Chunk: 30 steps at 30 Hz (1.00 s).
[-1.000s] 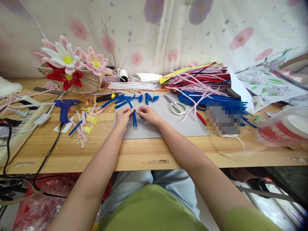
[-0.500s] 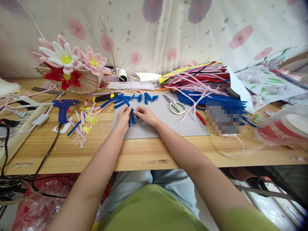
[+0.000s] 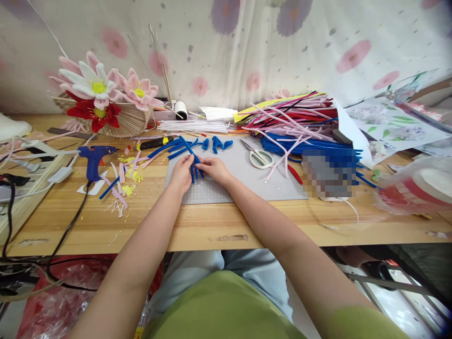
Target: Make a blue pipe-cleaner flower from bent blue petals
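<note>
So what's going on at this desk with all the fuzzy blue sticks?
A person seated at a wooden table is working a small bundle of blue pipe cleaners between both hands over a grey cutting mat. The left hand and the right hand pinch the bundle from either side. Scissors lie on the mat to the right, a blue glue gun sits to the left, and a big pile of coloured pipe cleaners lies at the back beside finished flowers.

no readable text, labels, brands or numbers anywhere. grey cutting mat (image 3: 247, 181) has a faint grid, no legible figures. just right of the mat, a patch is pixelated out. printed sheets (image 3: 391, 123) further right of it show only flower pictures.
</note>
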Available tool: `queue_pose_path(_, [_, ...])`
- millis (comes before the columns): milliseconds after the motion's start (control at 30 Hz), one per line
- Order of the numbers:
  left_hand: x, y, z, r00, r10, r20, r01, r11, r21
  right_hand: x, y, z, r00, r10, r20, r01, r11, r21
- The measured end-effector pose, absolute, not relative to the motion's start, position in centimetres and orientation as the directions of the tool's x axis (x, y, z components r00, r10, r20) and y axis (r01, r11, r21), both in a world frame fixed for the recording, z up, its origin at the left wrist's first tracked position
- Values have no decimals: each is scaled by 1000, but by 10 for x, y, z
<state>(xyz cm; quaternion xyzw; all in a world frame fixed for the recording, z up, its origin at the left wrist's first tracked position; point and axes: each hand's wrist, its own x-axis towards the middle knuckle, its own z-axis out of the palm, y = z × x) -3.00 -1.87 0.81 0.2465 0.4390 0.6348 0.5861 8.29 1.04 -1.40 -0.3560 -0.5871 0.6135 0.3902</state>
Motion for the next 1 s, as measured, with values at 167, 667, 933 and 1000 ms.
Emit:
queue_pose_path(167, [-37,-22,12,-15,964,-265,-465,228,855,88,9,-9,-429,903,-4,-108,-55,-993])
queue_pose_path(667, [-30,-23,14,-160,955,-249,-535,128,835,90,8,-2,-506,862,-20,58,11,-998])
queue_pose_path(933, [-32,-32,17,220,915,-339,-369,400,839,106,17,2,-366,930,-44,-235,-138,-962])
queue_pose_path(1000, [-29,-33,15,220,916,-336,-330,394,858,106,17,1,-436,899,-48,-253,-173,-952])
